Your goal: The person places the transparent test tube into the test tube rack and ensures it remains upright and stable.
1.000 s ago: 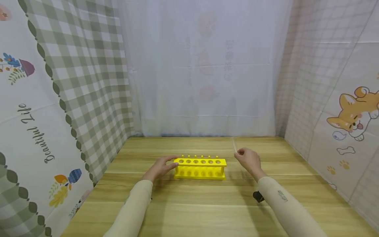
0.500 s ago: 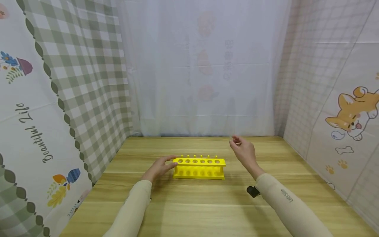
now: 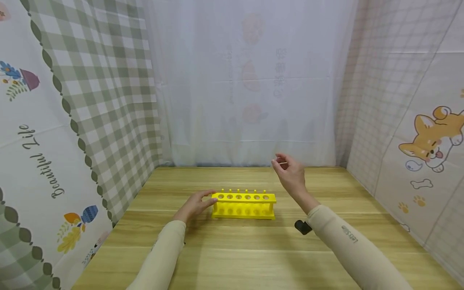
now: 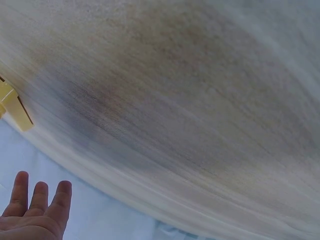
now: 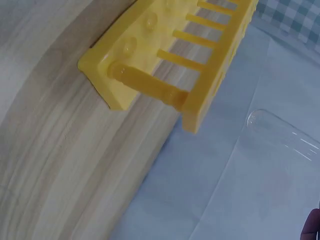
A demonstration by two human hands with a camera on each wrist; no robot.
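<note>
Right, here we are, clock face laid flat with 12 away from the person, and the yellow rack point(image 3: 243, 200) sits on the table point(image 3: 232, 249) between the two hands, its long axis running from 9 o'clock to 3. The left hand point(image 3: 195, 205) is on it at the 9 o'clock end, thumb at the front of the top plate, a finger round behind, pinching that corner; the left wrist view shows three other fingers stretched out beside the rack, apart from it. Over to the right hand point(image 3: 291, 173), off at the rack's 2 o'clock, up in the air and not touching it, with a clear tube point(image 5: 287, 135) pinched between fingertips and thumb. So the left is plainly the nearer hand, but the right has the tube, and from there the rack lies towards 8 o'clock and lower down. That is the line that matters, I'd judge: across and down to a row of six holes point(image 3: 247, 197), no tube showing in any. And the tube's own axis? In the right wrist view it slants from 10 o'clock to 4, rounded end at the 10; its true tilt against the holes, I cannot tell.
</note>
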